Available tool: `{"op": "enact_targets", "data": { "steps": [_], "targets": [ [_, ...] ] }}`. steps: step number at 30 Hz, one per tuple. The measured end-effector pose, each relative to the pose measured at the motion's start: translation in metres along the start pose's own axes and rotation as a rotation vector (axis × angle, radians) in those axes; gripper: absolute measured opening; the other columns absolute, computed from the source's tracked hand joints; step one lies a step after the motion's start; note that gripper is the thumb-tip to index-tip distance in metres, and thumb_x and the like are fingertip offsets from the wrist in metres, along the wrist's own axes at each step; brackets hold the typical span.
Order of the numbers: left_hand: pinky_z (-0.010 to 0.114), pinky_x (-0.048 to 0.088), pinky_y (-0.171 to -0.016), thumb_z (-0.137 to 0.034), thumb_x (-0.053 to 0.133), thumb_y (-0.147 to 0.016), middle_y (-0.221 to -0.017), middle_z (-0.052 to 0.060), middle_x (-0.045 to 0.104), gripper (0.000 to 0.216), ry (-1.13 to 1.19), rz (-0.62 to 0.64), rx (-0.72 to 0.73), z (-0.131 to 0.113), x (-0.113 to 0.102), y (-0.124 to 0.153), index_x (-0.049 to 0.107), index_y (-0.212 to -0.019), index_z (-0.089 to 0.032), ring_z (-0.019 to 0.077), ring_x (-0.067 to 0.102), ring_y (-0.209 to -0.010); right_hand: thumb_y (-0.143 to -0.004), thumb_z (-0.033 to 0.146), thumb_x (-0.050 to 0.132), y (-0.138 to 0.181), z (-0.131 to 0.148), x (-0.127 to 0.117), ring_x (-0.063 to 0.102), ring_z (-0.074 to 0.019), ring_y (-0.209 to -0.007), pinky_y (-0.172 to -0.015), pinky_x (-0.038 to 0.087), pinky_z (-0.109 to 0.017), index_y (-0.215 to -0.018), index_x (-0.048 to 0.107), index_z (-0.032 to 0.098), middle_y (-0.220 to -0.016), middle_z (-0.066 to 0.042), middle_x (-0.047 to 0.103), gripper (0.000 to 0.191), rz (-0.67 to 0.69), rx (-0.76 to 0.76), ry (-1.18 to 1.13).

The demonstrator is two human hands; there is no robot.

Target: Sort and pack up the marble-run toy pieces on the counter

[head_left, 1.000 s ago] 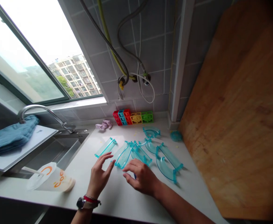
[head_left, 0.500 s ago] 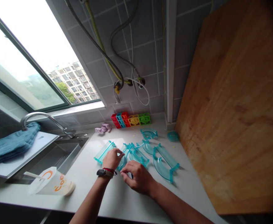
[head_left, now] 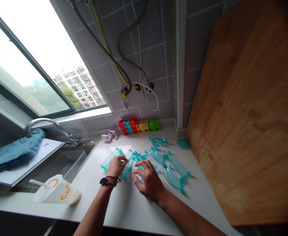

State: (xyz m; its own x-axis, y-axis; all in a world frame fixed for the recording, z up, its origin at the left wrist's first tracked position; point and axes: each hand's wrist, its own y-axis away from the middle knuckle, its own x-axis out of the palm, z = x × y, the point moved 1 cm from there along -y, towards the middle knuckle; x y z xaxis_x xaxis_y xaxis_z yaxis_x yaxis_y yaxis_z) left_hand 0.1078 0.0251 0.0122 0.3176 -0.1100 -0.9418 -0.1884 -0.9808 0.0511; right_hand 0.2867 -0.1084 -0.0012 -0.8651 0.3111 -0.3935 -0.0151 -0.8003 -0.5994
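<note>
Translucent teal plastic track pieces, straight and curved, lie on the white counter (head_left: 124, 209). My left hand (head_left: 116, 166), with a watch and red bracelet on its wrist, has its fingertips closed at the edge of a straight teal track piece (head_left: 128, 168). Left of that hand lies another straight piece (head_left: 111, 158). My right hand (head_left: 147, 180) hovers to the right with its thumb and fingers curved apart. A small blue-and-white thing (head_left: 141, 181) shows below its palm, too hidden to name. Beyond it, curved pieces (head_left: 171, 178) join a straight piece (head_left: 177, 165).
Red, blue, yellow and green plastic blocks (head_left: 139, 126) line the back wall, beside a crumpled purple cloth (head_left: 110, 135). A drink cup with a straw (head_left: 57, 190) stands left, before the sink (head_left: 72, 164). At right leans a large wooden board (head_left: 242, 114).
My right hand has lifted away and its fingers have spread, leaving a wider gap between the hands. My left hand has shifted slightly left, the straight track piece with it.
</note>
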Motion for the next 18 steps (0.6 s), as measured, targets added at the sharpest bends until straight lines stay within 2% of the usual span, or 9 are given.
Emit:
{"op": "enact_targets", "data": {
  "steps": [4, 11, 15, 18],
  "targets": [
    [0.050, 0.053, -0.105, -0.034, 0.070, -0.097, -0.127, 0.010, 0.071, 0.023, 0.007, 0.011, 0.014, 0.004, -0.001, 0.000, 0.072, -0.110, -0.015, 0.0255, 0.067, -0.118, -0.088, 0.011, 0.069, -0.006, -0.011, -0.007, 0.058, -0.0309, -0.120, -0.105, 0.053, -0.050, -0.103, 0.075, 0.021, -0.121, -0.012, 0.065, 0.019, -0.091, 0.099, 0.153],
    [0.049, 0.054, -0.103, -0.034, 0.071, -0.096, -0.122, 0.009, 0.073, 0.020, 0.029, 0.003, 0.025, 0.010, 0.005, 0.007, 0.073, -0.102, -0.015, 0.0240, 0.069, -0.113, -0.083, 0.006, 0.075, -0.007, -0.028, -0.006, 0.063, -0.0292, -0.118, -0.105, 0.056, -0.045, -0.103, 0.076, 0.020, -0.123, -0.012, 0.067, 0.024, 0.003, 0.154, 0.234],
    [0.046, 0.056, -0.101, -0.034, 0.070, -0.097, -0.123, 0.009, 0.074, 0.019, 0.068, -0.032, 0.030, 0.014, 0.010, 0.009, 0.074, -0.099, -0.015, 0.0225, 0.071, -0.109, -0.081, 0.002, 0.075, -0.003, -0.037, 0.001, 0.068, -0.0276, -0.117, -0.103, 0.058, -0.040, -0.108, 0.077, 0.019, -0.128, -0.012, 0.069, 0.032, 0.049, 0.245, 0.165],
    [0.046, 0.056, -0.100, -0.034, 0.072, -0.095, -0.123, 0.009, 0.075, 0.020, 0.098, -0.046, 0.033, 0.017, 0.012, 0.009, 0.075, -0.096, -0.015, 0.0223, 0.072, -0.107, -0.080, 0.003, 0.076, -0.002, -0.042, 0.003, 0.071, -0.0271, -0.113, -0.101, 0.058, -0.038, -0.110, 0.077, 0.018, -0.122, -0.011, 0.073, 0.033, 0.053, 0.282, 0.133]
  ]
}}
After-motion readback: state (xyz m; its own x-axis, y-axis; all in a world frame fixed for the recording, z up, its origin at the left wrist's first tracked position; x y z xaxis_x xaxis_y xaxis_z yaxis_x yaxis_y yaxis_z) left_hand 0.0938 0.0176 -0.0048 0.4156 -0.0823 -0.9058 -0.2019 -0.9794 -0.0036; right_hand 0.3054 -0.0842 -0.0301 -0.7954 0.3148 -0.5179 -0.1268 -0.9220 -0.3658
